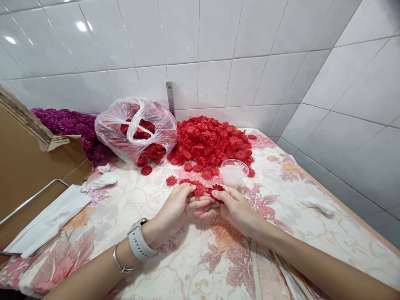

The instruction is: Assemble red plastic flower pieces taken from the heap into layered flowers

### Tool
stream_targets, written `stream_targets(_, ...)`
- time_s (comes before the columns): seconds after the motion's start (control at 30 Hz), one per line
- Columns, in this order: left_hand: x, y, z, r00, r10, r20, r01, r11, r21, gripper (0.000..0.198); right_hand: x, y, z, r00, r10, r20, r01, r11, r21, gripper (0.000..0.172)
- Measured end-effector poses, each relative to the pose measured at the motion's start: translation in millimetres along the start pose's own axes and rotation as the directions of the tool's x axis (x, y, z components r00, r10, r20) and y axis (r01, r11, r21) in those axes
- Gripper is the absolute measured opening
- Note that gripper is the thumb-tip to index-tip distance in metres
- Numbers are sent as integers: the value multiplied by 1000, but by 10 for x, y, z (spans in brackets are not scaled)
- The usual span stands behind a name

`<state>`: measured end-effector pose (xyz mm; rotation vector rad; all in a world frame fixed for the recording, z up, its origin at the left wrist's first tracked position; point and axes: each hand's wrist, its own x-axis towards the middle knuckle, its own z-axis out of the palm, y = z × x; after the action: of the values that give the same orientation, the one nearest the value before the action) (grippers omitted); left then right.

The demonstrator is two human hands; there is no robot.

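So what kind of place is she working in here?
Probably a small home workshop for piecework: a tiled corner, a table under a floral cloth, a heap of red flowers, a bagful more, and both hands holding one.

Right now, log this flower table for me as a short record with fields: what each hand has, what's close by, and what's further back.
left hand: left hand, grey smartwatch on its wrist, pinches a red fabric flower piece
right hand: right hand grips another red flower piece
nearest item: small clear plastic cup, just beyond the fingers
behind: loose pile of red flower pieces
bag: clear plastic bag of red pieces, knotted
left back: purple flower pile
surface: floral tablecloth
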<state>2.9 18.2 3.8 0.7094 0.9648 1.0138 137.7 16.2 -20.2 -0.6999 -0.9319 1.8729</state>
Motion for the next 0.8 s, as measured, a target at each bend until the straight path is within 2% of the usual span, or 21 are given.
stream_targets(0.17,-9,-11,-2,1000,1,-16,-1,1000,4,13,-2,5,3,1000,-11,-27,11,1000,-6,18)
stream_targets(0.23,4,11,-27,1000,-4,13,4,1000,28,12,-9,-38,-4,1000,-1,-8,0,996,-85,15)
stream_targets(0.3,21,54,-67,996,-9,91,1,996,92,9,-23,-114,-18,999,27,28,-19,968,-251,12)
stream_targets(0.4,33,123,-135,976,-15,218,-33,975,218,10,-51,-237,-47,995,63,74,-16,856,-517,13)
stream_targets(0.47,29,146,-166,967,-18,254,-56,959,277,11,-68,-286,-64,992,87,89,-13,787,-617,16)
stream_targets(0.6,26,112,-175,965,-82,251,-19,926,377,29,-83,-283,-84,987,120,108,-10,712,-702,18)
stream_targets(0.73,48,56,-168,957,-97,273,-52,870,491,15,-82,-241,-100,990,31,136,96,554,-827,19)
stream_targets(0.8,51,63,-170,952,-73,297,-97,849,519,13,-86,-237,-106,991,41,125,84,535,-841,19)
